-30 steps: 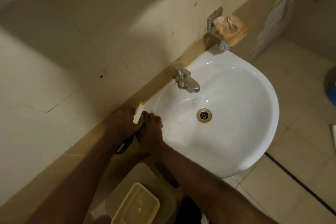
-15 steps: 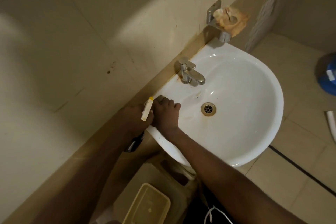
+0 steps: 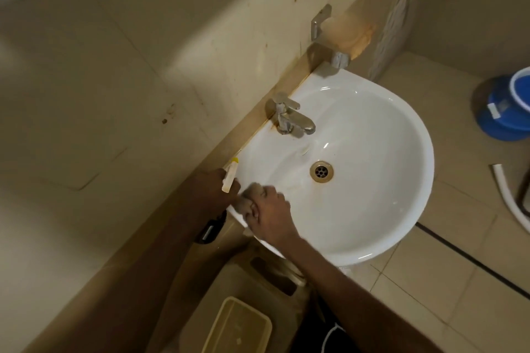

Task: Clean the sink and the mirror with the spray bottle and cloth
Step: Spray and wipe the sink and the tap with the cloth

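A white round sink (image 3: 401,169) hangs on a beige tiled wall, with a chrome tap (image 3: 289,117) at its back and a stained drain (image 3: 321,171) in the middle. My right hand (image 3: 269,215) presses a crumpled grey cloth (image 3: 249,198) onto the sink's near left rim. Just left of it, my left hand (image 3: 215,189) grips a spray bottle, of which the white nozzle with a yellow tip (image 3: 229,175) and the dark base below the hand show. No mirror is in view.
A metal soap holder with an orange soap (image 3: 344,34) is fixed to the wall above the sink. A blue bucket (image 3: 507,106) and a white hose (image 3: 507,195) lie on the floor at right. A yellowish plastic tub (image 3: 238,327) sits below the sink.
My right hand with the cloth has slid along the left rim, first toward the tap, then back toward me. The left hand with the bottle stays beside it. The camera has shifted slightly.
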